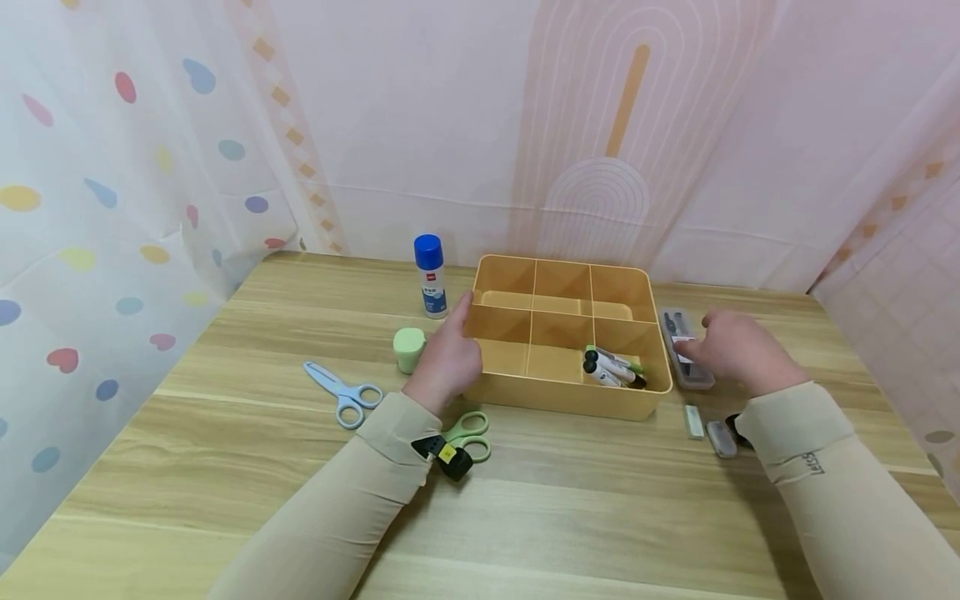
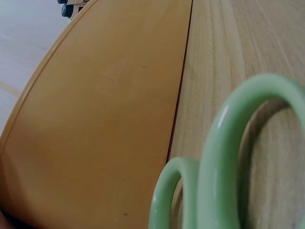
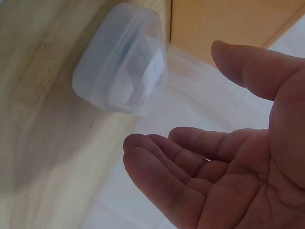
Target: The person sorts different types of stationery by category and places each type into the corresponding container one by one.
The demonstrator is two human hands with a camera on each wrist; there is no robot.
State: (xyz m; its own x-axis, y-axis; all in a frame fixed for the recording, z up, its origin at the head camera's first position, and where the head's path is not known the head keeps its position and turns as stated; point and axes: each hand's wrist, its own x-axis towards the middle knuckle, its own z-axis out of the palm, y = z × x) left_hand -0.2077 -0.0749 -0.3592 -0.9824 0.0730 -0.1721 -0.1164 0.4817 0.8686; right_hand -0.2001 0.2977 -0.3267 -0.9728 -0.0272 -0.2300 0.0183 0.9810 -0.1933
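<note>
A yellow divided tray (image 1: pixel 558 398) stands mid-table, with several markers (image 1: pixel 611 367) in its front right compartment. My left hand (image 1: pixel 448 354) rests against the tray's left wall, index finger straight along the rim, and holds nothing I can see. The left wrist view shows only the tray wall (image 2: pixel 95 119) and the green scissors' loops (image 2: pixel 224 157). My right hand (image 1: pixel 723 342) hovers over a clear plastic case (image 1: pixel 684 350) right of the tray. In the right wrist view that hand (image 3: pixel 178 102) is empty, fingers (image 3: pixel 157 148) loosely curled, just short of the clear case (image 3: pixel 119 71).
Left of the tray stand a blue-capped glue stick (image 1: pixel 430 275) and a small green cup-like object (image 1: pixel 408 348). Blue scissors (image 1: pixel 345 393) and green scissors (image 1: pixel 471 433) lie near my left forearm. A small white eraser (image 1: pixel 694 421) and a grey piece (image 1: pixel 722 438) lie by my right wrist.
</note>
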